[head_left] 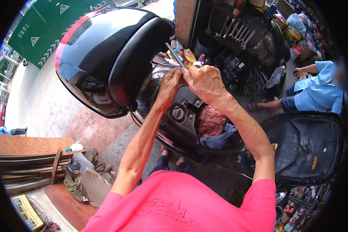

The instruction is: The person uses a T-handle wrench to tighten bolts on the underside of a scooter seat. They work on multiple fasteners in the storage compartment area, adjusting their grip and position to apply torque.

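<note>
My left hand [169, 88] and my right hand [207, 83] are raised close together over the rear of a scooter. Both are closed, fingertips meeting at the lower end of a thin dark tube [174, 55] that slants up and left. The fingers hide that end. Beneath them are the black fuel cap [178, 113] and the underseat compartment, holding a reddish patterned cloth [211, 121] and a blue cloth [219, 136]. The scooter's seat [303, 149] is flipped up to the right. A glossy black top box [104, 54] stands left of my hands.
Spanners [239, 31] hang in a dark tool area beyond my hands, with yellow bottles [189, 56] beside it. A person in a light blue shirt [319, 91] sits at the right. Stacked boards [31, 166] and a yellow device [26, 210] lie at lower left.
</note>
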{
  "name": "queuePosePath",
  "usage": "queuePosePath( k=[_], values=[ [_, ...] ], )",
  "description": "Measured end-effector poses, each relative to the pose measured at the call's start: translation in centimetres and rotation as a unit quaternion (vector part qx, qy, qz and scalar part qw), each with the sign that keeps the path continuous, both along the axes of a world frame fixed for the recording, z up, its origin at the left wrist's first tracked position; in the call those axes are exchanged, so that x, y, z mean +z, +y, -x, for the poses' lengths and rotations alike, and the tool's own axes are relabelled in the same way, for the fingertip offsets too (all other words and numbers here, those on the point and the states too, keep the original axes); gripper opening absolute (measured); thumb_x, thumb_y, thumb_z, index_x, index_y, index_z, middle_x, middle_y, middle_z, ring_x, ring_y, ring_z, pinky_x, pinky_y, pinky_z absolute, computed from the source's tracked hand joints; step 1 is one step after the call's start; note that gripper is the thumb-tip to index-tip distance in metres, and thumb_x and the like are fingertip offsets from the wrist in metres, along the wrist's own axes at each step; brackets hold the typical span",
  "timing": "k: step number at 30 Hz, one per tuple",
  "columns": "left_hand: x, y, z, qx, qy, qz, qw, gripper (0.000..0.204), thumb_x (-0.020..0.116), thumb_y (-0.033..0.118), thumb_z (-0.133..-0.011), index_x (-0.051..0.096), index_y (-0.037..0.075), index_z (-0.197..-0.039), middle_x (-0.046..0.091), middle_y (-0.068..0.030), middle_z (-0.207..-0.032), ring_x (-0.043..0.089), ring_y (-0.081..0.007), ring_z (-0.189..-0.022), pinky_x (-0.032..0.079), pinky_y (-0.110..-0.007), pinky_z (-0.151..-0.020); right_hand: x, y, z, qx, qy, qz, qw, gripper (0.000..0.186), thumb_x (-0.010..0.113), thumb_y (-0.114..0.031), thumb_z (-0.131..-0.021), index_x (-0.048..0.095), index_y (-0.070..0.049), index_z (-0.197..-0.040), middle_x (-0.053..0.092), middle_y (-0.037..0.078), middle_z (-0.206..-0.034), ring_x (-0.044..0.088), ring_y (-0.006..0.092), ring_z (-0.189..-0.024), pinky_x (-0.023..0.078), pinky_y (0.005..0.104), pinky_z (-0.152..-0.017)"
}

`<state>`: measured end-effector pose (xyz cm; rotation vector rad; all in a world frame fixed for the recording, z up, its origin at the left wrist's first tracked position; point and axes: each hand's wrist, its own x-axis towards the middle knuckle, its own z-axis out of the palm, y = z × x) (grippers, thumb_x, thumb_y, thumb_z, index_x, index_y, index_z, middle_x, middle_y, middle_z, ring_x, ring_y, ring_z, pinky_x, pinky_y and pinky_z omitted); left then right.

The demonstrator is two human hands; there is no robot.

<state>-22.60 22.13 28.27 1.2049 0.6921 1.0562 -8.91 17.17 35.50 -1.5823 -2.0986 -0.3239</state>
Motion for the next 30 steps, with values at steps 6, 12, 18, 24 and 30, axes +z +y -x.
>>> queuePosePath(
  k=[6, 12, 18, 24, 30],
  values=[
    [-1.4, 0.2, 2.0, -0.007, -0.071, 0.020, 0.997, 0.042, 0.045, 0.037, -0.110, 0.068, 0.002, -0.113, 0.066, -0.0028, -0.096, 0.060, -0.0085, -0.088, 0.050, -0.027, -0.081, 2.7, 1.8, 3.0, -0.015, 0.319, 0.309, 0.896, 0.049, 0.051, -0.031, -0.098, 0.066, -0.002, -0.062, 0.064, 0.015, -0.054, 0.062, 0.0241, -0.039, 0.055, 0.0345, -0.050],
    [-0.8, 0.9, 2.3, 0.003, 0.020, -0.007, 1.000, 0.041, 0.049, 0.034, -0.109, 0.063, 0.005, -0.134, 0.066, -0.0017, -0.120, 0.058, -0.0085, -0.110, 0.046, -0.026, -0.100, 1.8, 1.1, 2.7, -0.030, 0.049, -0.010, 0.998, 0.028, 0.064, -0.024, -0.093, 0.066, 0.000, -0.077, 0.066, 0.017, -0.066, 0.069, 0.0303, -0.061, 0.055, 0.0426, -0.061],
    [-0.8, 0.3, 2.0, 0.010, 0.039, -0.044, 0.998, 0.039, 0.049, 0.033, -0.109, 0.064, 0.004, -0.132, 0.064, -0.0038, -0.122, 0.056, -0.0106, -0.111, 0.045, -0.028, -0.098, 2.7, 1.2, 0.6, 0.136, -0.142, -0.122, 0.973, 0.014, 0.068, -0.010, -0.083, 0.069, 0.000, -0.093, 0.072, 0.016, -0.091, 0.069, 0.0279, -0.104, 0.050, 0.0405, -0.101],
    [0.8, -0.7, 1.7, 0.019, 0.111, -0.106, 0.988, 0.035, 0.050, 0.031, -0.109, 0.064, 0.003, -0.125, 0.067, -0.0042, -0.109, 0.057, -0.0102, -0.104, 0.046, -0.029, -0.093, 3.8, 1.6, 0.5, 0.054, -0.113, 0.079, 0.989, 0.025, 0.065, -0.020, -0.089, 0.070, 0.001, -0.077, 0.069, 0.016, -0.072, 0.072, 0.0303, -0.077, 0.057, 0.0412, -0.078],
    [0.8, -1.0, 1.8, 0.016, 0.117, -0.100, 0.988, 0.031, 0.049, 0.026, -0.109, 0.065, 0.001, -0.120, 0.067, -0.0033, -0.099, 0.057, -0.0080, -0.094, 0.047, -0.025, -0.086, 4.2, 2.0, 1.1, -0.033, 0.235, 0.300, 0.924, 0.052, 0.047, -0.030, -0.095, 0.069, 0.003, -0.062, 0.059, 0.010, -0.044, 0.062, 0.0204, -0.039, 0.058, 0.0320, -0.053]
  ],
)
